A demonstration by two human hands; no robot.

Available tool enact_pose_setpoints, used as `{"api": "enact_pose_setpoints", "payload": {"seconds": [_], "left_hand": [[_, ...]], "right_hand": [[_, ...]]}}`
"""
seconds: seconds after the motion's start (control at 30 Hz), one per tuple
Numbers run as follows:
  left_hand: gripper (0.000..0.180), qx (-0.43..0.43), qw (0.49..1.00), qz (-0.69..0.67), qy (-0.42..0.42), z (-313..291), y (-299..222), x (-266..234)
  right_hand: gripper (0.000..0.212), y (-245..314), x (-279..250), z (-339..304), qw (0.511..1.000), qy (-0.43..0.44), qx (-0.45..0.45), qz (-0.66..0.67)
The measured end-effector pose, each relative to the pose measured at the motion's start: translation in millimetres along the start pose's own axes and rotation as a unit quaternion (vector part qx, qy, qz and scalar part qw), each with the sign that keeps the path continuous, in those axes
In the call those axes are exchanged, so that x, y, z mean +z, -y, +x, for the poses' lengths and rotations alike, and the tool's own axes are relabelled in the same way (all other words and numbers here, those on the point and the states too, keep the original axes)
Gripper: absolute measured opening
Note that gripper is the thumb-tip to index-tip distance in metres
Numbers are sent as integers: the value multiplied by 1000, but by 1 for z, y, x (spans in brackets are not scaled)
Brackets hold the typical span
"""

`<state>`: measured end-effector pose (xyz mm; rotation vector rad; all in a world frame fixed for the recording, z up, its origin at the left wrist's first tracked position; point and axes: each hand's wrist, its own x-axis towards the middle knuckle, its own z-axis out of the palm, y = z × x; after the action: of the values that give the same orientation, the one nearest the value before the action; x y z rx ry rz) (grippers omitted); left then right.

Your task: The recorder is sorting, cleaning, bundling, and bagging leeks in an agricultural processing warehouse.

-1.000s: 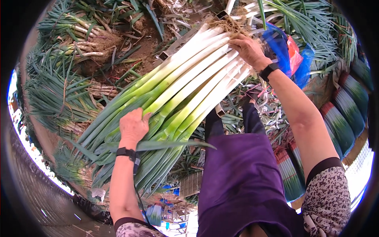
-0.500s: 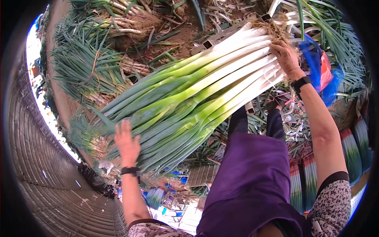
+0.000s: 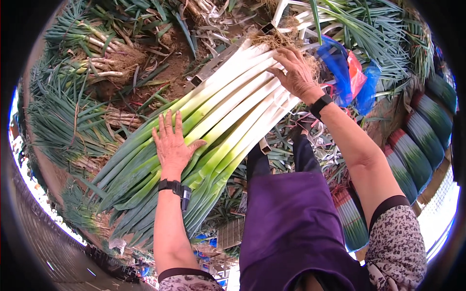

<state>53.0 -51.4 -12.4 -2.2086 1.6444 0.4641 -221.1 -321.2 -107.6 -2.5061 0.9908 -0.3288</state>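
Note:
Several long leeks (image 3: pixel 242 104) lie side by side on a metal frame (image 3: pixel 213 68), white shanks to the upper right and green leaves fanning to the lower left. Flat on the leaves, where green turns pale, rests my left hand (image 3: pixel 174 148), fingers spread. My right hand (image 3: pixel 297 75) lies over the white shanks close to the brown roots (image 3: pixel 276 38), its fingers apart and slightly bent. Neither hand is wrapped around a leek.
Untied leeks lie in piles (image 3: pixel 73 111) on the soil at left and at upper right (image 3: pixel 364 34). Blue and red plastic bags (image 3: pixel 347 72) hang beyond my right wrist. Wrapped leek bundles (image 3: pixel 405 160) stand in a row at right. Leaf scraps litter the ground by my feet.
My left hand has come up and right from the leaf ends onto the middle of the leeks. My right hand stays by the roots, its fingers now more spread. The whole view has shifted.

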Motion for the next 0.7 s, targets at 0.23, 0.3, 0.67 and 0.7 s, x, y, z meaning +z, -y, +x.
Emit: {"api": "enact_pose_setpoints", "payload": {"seconds": [0.23, 0.3, 0.67, 0.7], "left_hand": [[122, 30, 997, -66, 26, -18, -34, -12], [124, 14, 993, -71, 92, -33, -51, -24], [125, -6, 997, -52, 62, -25, -45, 6], [126, -10, 997, -44, 61, -30, -48, 6]], "right_hand": [[47, 6, 33, -13, 994, 40, 55, -87], [47, 6, 36, -12, 995, 42, 54, -74], [50, 6, 42, -13, 994, 54, 47, -84], [51, 9, 40, -16, 994, 64, 49, -73]]}}
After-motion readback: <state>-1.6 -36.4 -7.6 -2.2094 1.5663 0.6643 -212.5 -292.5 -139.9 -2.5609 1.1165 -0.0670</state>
